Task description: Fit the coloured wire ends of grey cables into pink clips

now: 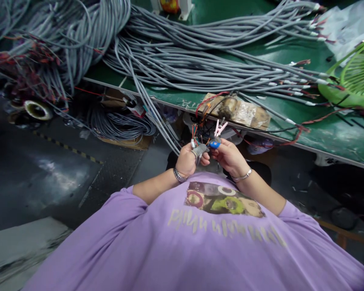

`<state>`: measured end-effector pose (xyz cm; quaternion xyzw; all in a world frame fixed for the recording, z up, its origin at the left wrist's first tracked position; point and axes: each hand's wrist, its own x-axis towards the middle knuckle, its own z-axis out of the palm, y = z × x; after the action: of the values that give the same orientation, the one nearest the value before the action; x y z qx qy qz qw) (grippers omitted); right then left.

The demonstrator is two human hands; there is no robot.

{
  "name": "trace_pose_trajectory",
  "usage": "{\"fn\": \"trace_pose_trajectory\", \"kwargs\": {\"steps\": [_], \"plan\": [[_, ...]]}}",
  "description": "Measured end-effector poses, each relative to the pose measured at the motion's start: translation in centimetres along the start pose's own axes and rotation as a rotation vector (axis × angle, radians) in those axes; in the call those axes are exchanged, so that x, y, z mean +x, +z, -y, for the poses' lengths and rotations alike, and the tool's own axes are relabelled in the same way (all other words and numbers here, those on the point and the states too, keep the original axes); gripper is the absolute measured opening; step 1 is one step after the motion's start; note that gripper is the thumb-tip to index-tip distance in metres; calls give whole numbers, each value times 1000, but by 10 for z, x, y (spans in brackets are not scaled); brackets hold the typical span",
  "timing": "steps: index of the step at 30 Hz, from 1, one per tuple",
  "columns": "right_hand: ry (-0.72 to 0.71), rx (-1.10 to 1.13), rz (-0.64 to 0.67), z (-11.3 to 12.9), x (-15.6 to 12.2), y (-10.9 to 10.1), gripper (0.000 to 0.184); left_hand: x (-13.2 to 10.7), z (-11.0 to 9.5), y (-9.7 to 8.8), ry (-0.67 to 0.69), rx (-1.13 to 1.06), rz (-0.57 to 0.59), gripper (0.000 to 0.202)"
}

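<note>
My left hand (187, 161), its thumb in a grey cover, is closed around the ends of several grey cables (166, 131) that hang down from the bench. Thin coloured wires (194, 131) stick up beyond its fingers, with a white sleeve at their base. Close by on the right, my right hand (230, 157) is pinched, a blue cover (214, 144) on one finger. Its fingertips are at the coloured wires, but what lies between them is too small to make out. Just past those fingertips a pink clip-like thing (220, 128) stands at the bench edge.
Long bundles of grey cable (182, 66) lie across the green bench (324, 129). A wooden block (251, 115) sits at its front edge, with red and black leads near it. At right are a green fan (359, 72) and a plastic bag (348, 30). Coiled cable (121, 127) rests below the bench.
</note>
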<state>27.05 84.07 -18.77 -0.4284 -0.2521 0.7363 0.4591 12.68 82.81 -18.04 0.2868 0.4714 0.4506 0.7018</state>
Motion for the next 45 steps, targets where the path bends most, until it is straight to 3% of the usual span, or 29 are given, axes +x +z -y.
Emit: {"fn": "trace_pose_trajectory", "kwargs": {"steps": [6, 10, 16, 24, 31, 41, 45], "plan": [[29, 136, -63, 8, 7, -12, 41, -7, -9, 1, -20, -14, -3, 41], [40, 88, -72, 17, 17, -16, 50, -10, -19, 3, -55, 0, 71, 39], [-84, 2, 64, 25, 32, -10, 59, 5, -28, 5, -119, 76, 202, 39], [-145, 55, -20, 23, 35, 3, 58, 17, -31, 8, -156, 103, 272, 36], [-150, 125, -103, 21, 37, 7, 54, 18, -26, 10, -190, 127, 268, 32], [-36, 149, 59, 24, 27, -1, 64, 5, -27, 9, -147, 90, 259, 39], [-2, 155, 75, 28, 23, -1, 60, -7, -24, 11, -86, 61, 200, 39]]}}
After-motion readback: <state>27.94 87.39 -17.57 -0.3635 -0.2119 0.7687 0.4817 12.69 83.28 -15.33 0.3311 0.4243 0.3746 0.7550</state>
